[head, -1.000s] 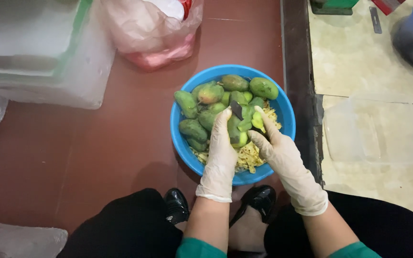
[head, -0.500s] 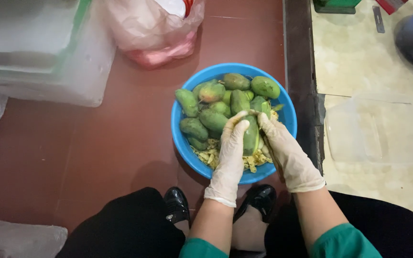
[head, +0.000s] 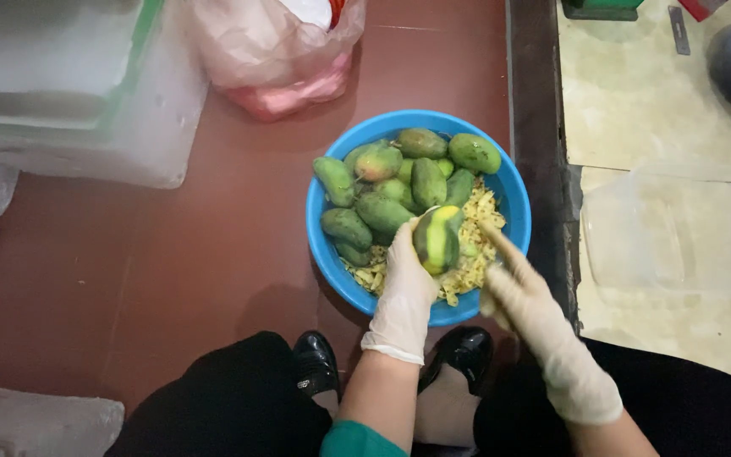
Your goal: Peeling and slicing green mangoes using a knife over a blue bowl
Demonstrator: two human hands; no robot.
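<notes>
Reddish-brown smooth floor (head: 171, 254) is lying beneath everything. Nearest, the right hand in a pale thin glove (head: 524, 298) is blurring beside the bowl rim; whether its fingers are gripping anything cannot be told. The left hand in a matching glove (head: 405, 288) is cupping a partly peeled oval green mango (head: 437, 239), long axis pointing away, over the round blue plastic bowl (head: 323, 245) of green mangoes (head: 382, 211) and shredded yellow peelings (head: 475, 245). Farther off, a crinkled pink plastic bag (head: 277, 59) is sitting.

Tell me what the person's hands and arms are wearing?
Both hands wear thin, whitish disposable gloves with rolled cuffs at the wrists: the left hand and the right hand, which is blurred. The forearms are bare, and a teal-green sleeve shows on the left arm.
</notes>
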